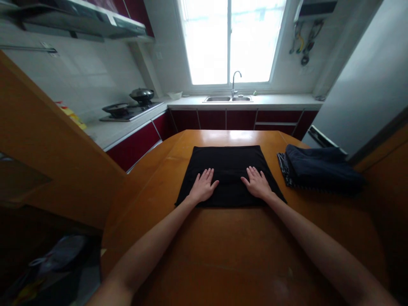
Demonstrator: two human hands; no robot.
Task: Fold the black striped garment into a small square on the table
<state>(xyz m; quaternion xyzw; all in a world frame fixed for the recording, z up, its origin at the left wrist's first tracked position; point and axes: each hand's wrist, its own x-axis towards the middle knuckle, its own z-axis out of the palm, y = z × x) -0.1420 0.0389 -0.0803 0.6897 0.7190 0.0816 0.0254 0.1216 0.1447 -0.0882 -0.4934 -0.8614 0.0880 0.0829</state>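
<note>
A black piece of folded cloth (229, 159) lies flat on the wooden table (219, 246), wider along its near edge than its far one. On its left part rests my left hand (203, 186), palm down with the fingers stretched out and the thumb apart. My right hand (256, 183) lies likewise on the right part, fingers spread. Neither hand grips anything. The garment's kind cannot be made out. To the right of the cloth sits a stack of dark folded clothes (318, 168), navy on top with a striped edge below.
Beyond the table runs a white counter with a double sink (218, 99) and faucet (234, 83) under a window. At left are a stove with a lidded wok (142, 94) and another pan (116, 108). A refrigerator (360, 85) stands at right, and a wooden panel (63, 140) at left.
</note>
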